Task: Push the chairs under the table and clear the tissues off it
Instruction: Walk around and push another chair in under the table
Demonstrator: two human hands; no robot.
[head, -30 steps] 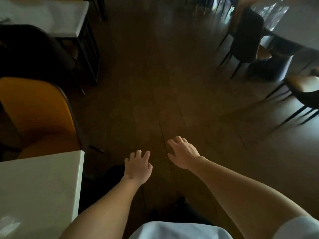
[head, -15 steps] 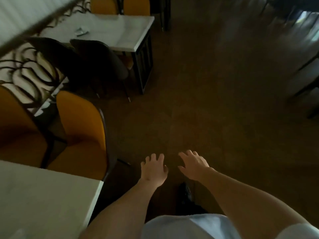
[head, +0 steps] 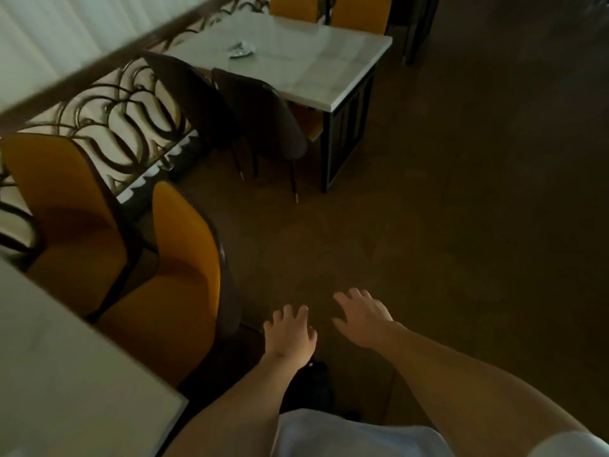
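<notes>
Neither grip holds anything: the left hand (head: 290,331) and the right hand (head: 362,319) both hang released, fingers spread, palms down over the dark floor (head: 461,225) at the near centre of the scene. The two hands are close together but apart, and touch no furniture.

At the far centre stands a white-topped counter (head: 329,67) on a dark frame. A crumpled tissue (head: 242,49) lies on its top, toward the far left part of the surface. On the near side of this counter stand two dark chairs (head: 263,117), side by side with their backs facing the viewer; their seats are partly under the counter edge while their backs and legs stand out from it. On the far side, the tops of two orange chairs (head: 359,9) show above the counter edge.

At the near left, the corner of a second white counter (head: 66,390) fills the lower edge of the scene. Just beyond it stand two orange chairs with dark rims (head: 184,258), seats facing that counter, the right one just left of the left hand.

Along the far left runs a railing with curled metal scrollwork (head: 125,110) under a dark wooden rail. A white shirt (head: 346,433) shows at the bottom edge.
</notes>
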